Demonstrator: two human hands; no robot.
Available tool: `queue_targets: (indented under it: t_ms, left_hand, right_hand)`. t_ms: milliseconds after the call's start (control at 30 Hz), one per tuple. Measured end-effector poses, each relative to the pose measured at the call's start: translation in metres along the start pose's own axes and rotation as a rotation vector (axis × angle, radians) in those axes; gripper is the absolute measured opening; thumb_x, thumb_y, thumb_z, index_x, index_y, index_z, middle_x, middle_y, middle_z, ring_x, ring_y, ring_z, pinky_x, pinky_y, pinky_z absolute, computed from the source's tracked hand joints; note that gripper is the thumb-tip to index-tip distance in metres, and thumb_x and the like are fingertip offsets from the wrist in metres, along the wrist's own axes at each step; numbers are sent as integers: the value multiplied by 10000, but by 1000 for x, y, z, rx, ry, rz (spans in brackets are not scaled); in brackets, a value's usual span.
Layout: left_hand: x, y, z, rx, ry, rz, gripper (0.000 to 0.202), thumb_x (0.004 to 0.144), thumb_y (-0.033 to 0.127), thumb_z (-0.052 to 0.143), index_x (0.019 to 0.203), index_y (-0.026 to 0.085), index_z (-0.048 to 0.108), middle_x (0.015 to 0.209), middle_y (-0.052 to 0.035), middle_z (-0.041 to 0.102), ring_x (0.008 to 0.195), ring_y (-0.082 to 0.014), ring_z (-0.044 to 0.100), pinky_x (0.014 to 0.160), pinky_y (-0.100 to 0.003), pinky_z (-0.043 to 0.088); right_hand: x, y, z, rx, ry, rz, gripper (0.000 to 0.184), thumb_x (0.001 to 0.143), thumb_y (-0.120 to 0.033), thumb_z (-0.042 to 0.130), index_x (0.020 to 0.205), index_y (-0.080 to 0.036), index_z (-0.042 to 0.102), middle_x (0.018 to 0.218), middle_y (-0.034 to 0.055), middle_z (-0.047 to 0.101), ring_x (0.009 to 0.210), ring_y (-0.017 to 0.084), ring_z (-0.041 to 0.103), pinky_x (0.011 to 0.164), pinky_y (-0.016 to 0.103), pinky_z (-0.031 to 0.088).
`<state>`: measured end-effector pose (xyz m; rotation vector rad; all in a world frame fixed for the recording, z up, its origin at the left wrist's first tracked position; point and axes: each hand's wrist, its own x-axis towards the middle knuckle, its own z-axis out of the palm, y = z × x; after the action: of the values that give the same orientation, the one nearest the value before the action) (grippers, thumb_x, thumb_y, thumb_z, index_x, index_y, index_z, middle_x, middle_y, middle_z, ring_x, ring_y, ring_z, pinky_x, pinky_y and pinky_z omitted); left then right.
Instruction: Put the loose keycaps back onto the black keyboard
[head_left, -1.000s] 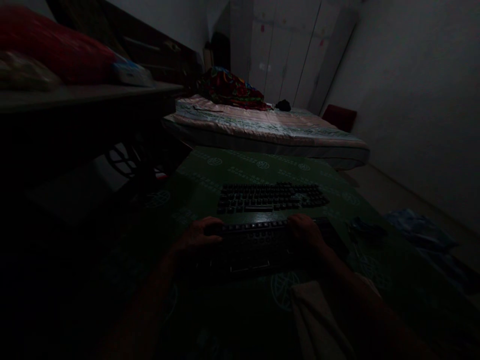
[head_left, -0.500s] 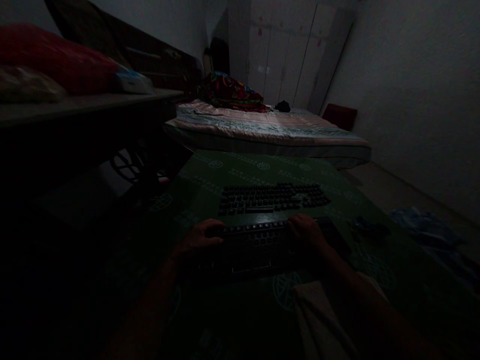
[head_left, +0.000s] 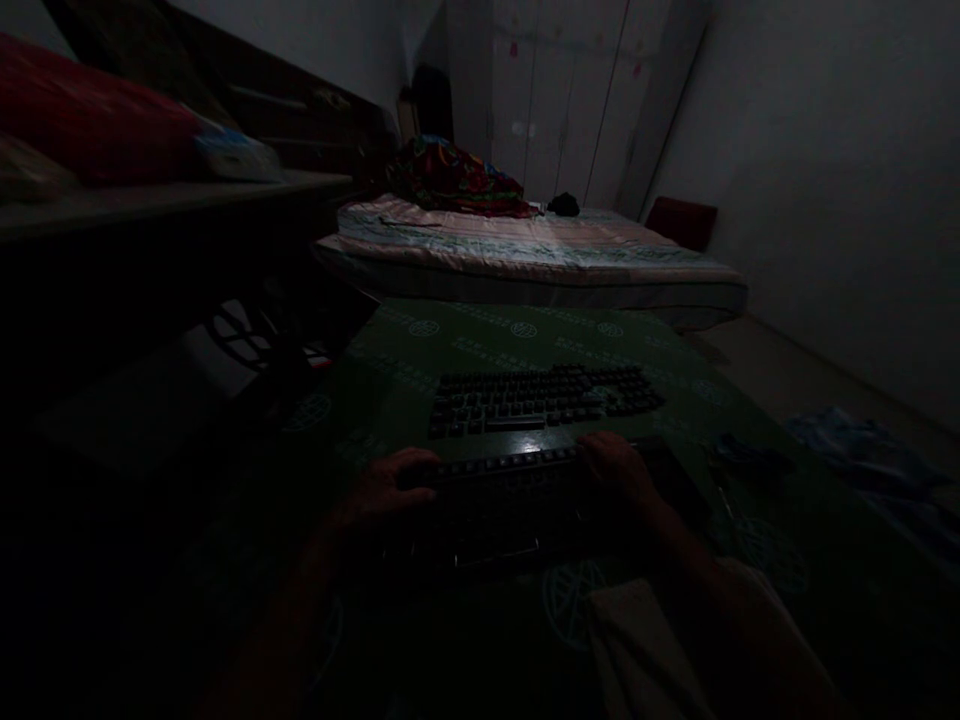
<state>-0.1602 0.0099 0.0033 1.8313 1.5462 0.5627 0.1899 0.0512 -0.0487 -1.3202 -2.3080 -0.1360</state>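
Black keyboard [head_left: 495, 515], likely stiff and light, best held by its edges; we clasp its far edge, left hand [head_left: 386, 487] and right hand [head_left: 619, 470] curled.

From here I count two hands [head_left: 391, 487] [head_left: 616, 468], one keyboard [head_left: 502, 505], one cloth [head_left: 637, 630] toward the near edge of the table [head_left: 480, 345] (keycaps [head_left: 514, 423] too dim to tally).

Left hand [head_left: 391, 486], right hand [head_left: 618, 470] on keyboard [head_left: 499, 515]; apparently loose keycaps [head_left: 525, 398] beyond.
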Motion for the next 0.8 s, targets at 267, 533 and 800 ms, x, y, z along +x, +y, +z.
queue_targets:
  t_ms: [267, 533, 800]
  left_hand:
    - [1, -3, 0, -30, -6, -19, 460, 627, 423, 636, 1037, 216, 633, 1129, -63, 639, 1053, -280, 579, 913, -390, 462]
    - [0, -1, -1, -7, -10, -33, 460, 632, 427, 629, 1040, 215, 639, 1135, -73, 640, 1052, -286, 577, 907, -402, 466]
    - [0, -1, -1, 51, -13, -31, 460, 635, 434, 619, 1051, 237, 639, 1154, -58, 637, 1075, -285, 567, 929, -406, 454]
  right_hand:
    - [-1, 0, -1, 129, 89, 52, 250, 916, -278, 375, 966, -200, 607, 888, 87, 659, 820, 205, 596, 733, 320, 457]
    - [-3, 5, 3, 254, 120, 77, 267, 900, -279, 392, 1021, -191, 614, 951, 107, 674, 878, 221, 619, 774, 356, 493]
    - [-2, -2, -12, 509, 163, 298, 277, 887, -345, 432, 1014, -219, 644, 992, 79, 689, 907, 216, 639, 795, 362, 501]
